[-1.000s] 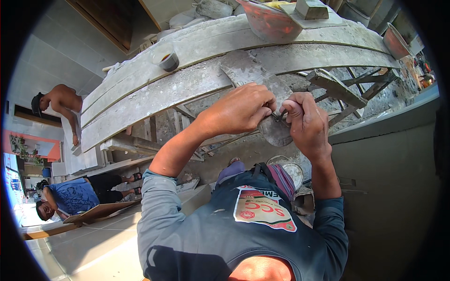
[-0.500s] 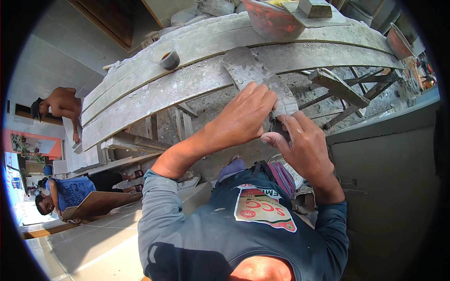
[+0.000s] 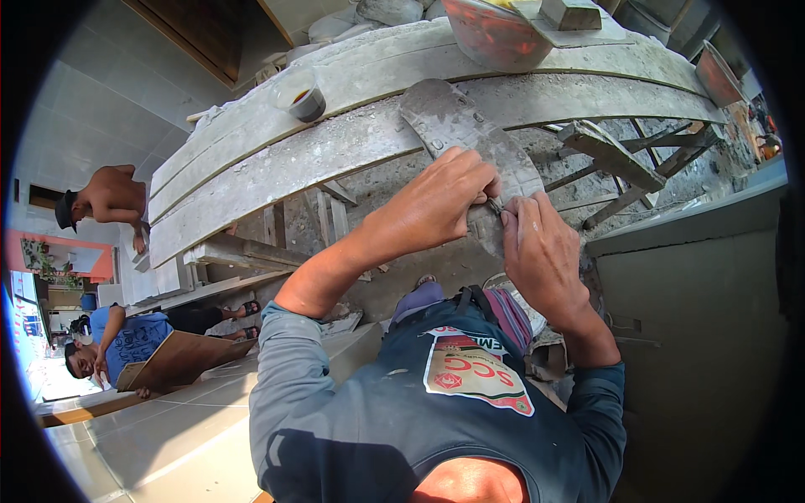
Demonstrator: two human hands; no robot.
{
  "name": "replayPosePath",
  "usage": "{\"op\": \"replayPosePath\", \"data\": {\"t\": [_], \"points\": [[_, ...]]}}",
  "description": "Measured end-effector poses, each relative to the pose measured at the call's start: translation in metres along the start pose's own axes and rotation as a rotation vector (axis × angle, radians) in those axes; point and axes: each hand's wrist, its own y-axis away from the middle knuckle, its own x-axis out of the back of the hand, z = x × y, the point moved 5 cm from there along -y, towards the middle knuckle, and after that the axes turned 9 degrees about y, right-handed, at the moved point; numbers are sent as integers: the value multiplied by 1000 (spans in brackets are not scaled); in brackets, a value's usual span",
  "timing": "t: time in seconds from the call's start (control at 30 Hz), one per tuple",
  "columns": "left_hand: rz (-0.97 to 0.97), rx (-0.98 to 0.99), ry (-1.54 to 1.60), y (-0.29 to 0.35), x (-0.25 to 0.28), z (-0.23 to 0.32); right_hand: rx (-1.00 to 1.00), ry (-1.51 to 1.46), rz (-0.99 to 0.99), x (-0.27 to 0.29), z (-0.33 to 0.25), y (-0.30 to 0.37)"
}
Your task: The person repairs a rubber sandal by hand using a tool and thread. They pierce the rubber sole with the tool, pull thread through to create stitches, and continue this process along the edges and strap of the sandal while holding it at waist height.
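Observation:
A long, flat grey piece point(image 3: 470, 121) with a rounded far end and scored lines lies partly over the plank table's near edge and reaches toward me. My left hand point(image 3: 444, 197) is closed at its left edge, fingers curled inward. My right hand point(image 3: 545, 251) is closed on the piece's near right part, thumb toward the left fingers. Something small, thin and dark shows between the two hands, too hidden to name. The piece's near end hangs below my fingers and is partly covered by my right hand.
The dusty plank table point(image 3: 277, 172) holds a clear cup of dark liquid point(image 3: 308, 104) and a reddish basin point(image 3: 495, 38). Wooden trestle legs point(image 3: 616, 155) stand beneath. A grey wall point(image 3: 688, 318) is close on my right. Two people point(image 3: 109, 197) point(image 3: 138, 335) are at the left, one with a brown board point(image 3: 189, 360).
My right hand has turned, its thumb moving up against the piece, and the piece's near end shows more. At the left, the person with the board has raised a hand toward their head.

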Motion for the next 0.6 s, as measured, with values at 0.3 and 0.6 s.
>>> {"op": "replayPosePath", "data": {"t": [0.3, 0.6], "points": [[16, -116, -181, -17, 1, 4, 43, -26, 45, 1, 2, -2], [93, -184, -38, -25, 6, 11, 16, 101, 108, 8, 12, -15]]}}
